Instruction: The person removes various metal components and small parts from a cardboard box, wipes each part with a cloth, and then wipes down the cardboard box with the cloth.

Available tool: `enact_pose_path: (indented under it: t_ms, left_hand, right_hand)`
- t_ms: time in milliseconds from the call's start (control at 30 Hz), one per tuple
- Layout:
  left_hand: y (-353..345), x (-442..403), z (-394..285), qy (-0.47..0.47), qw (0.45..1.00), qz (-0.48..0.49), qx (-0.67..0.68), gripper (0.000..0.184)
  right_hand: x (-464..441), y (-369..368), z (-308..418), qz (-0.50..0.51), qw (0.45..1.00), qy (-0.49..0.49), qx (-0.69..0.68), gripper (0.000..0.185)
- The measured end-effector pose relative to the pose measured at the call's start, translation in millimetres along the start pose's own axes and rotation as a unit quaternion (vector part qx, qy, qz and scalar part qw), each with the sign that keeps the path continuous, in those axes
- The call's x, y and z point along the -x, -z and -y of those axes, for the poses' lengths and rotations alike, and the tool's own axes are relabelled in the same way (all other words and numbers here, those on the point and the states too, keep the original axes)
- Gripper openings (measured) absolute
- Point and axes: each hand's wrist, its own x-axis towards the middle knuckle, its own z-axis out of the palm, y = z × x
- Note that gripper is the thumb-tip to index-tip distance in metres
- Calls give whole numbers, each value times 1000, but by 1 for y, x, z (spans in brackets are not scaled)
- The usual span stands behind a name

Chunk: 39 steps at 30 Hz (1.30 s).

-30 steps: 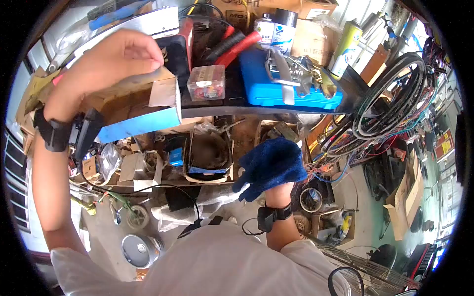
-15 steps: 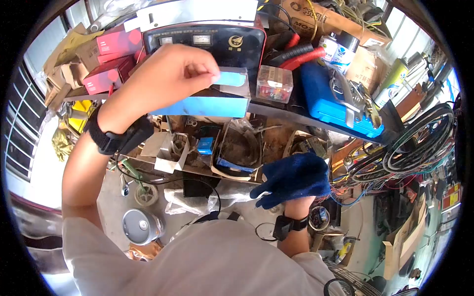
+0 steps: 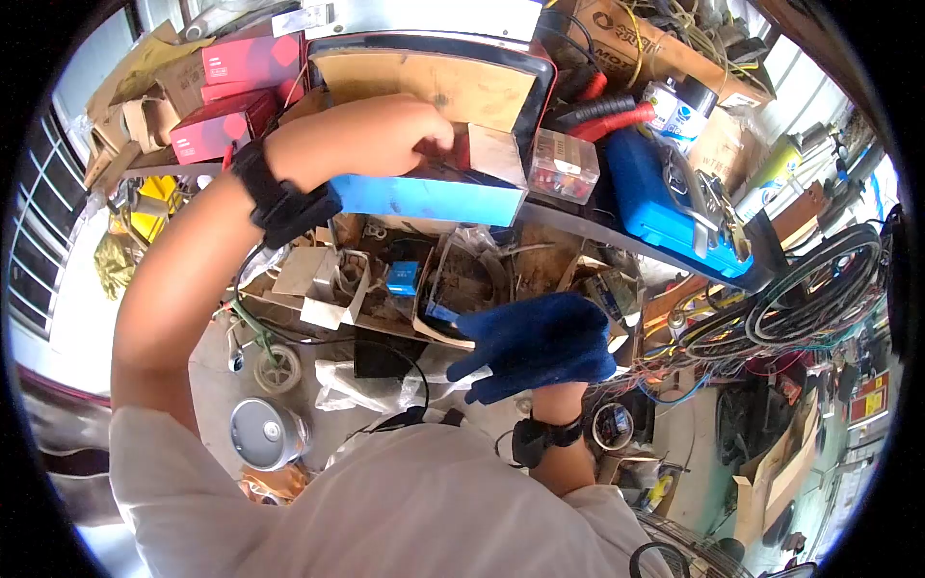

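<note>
My left hand [image 3: 424, 140] reaches over the front of a blue cardboard box [image 3: 424, 199] on the shelf, its fingers curled together and their tips partly hidden inside. The box's tan lid [image 3: 429, 87] stands up behind the hand. Close to the fingers is a small red patch, too little visible to name. A dark blue glove [image 3: 544, 347] covers my right hand [image 3: 559, 352], which is held below the shelf with the glove's fingers apart, pointing left. Nothing shows in its grasp.
Right of the box are a clear plastic case [image 3: 563, 166], red and black handles [image 3: 607, 118] and a blue tool case [image 3: 665, 217]. Red boxes [image 3: 224, 125] stand at the left. Open cartons [image 3: 332, 284] lie lower down; coiled cables [image 3: 819, 289] hang at the right.
The blue box's lid now stands open, and my left hand has come to the box's opening from its front flap. The view has swung left since the first frame. My gloved right hand stays low.
</note>
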Motion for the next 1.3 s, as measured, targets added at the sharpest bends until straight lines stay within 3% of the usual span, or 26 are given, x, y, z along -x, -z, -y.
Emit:
enact_pose_path:
  t_ms: [67,167,267,367,467,567,800,833,867,900,933,967,1000,1067,1167,1200,1300]
  left_hand:
    - [-5,-11,7,7,997,69,33,21]
    - [-7,-13,7,41,995,75,58,20]
    - [-15,-14,18,14,997,80,13,18]
    - [-6,-11,6,54,993,102,-3,13]
    - [-2,-8,8,89,992,59,65,7]
    - [13,-2,9,87,996,-5,35,5]
    - [30,45,-54,83,955,-270,92,5]
    - [17,49,-72,70,934,-312,161,4]
    - [4,53,-90,87,921,-313,214,5]
    - [-14,56,-102,54,928,-332,162,7]
    - [-39,59,-116,87,916,-323,223,9]
    - [-67,57,-122,53,916,-337,210,12]
    - [-91,54,-125,22,916,-336,216,15]
    - [-116,54,-136,90,899,-368,220,15]
    - [-132,58,-134,139,857,-381,317,15]
    - [-134,59,-132,134,858,-375,325,16]
    - [-124,58,-135,114,862,-387,307,17]
  right_hand:
    - [-1,-9,-3,5,1000,-5,6,51]
    - [-4,-23,-4,23,1000,-13,4,52]
    - [-3,-20,-7,58,998,-14,5,48]
    - [3,-3,-18,6,998,-19,-59,44]
    - [7,0,-19,-58,995,-11,-76,41]
    - [6,2,-16,-47,998,-11,-41,40]
    - [-9,-7,-22,-55,986,-78,-139,35]
    - [-13,-8,-26,-53,997,-57,-16,34]
    - [-18,-8,-30,-50,992,-37,106,34]
    - [-24,-16,-30,-51,989,-24,140,33]
    - [-30,-24,-31,-52,983,-10,174,32]
    - [-36,-32,-31,-54,977,3,207,32]
    - [-33,-37,-37,-75,980,4,185,29]
    - [-30,-36,-43,-136,981,-19,139,26]
    - [-34,-33,-36,-132,985,-40,102,25]
    - [-36,-30,-32,-112,972,-31,204,25]
    - [-34,-43,-26,-115,990,-40,77,24]
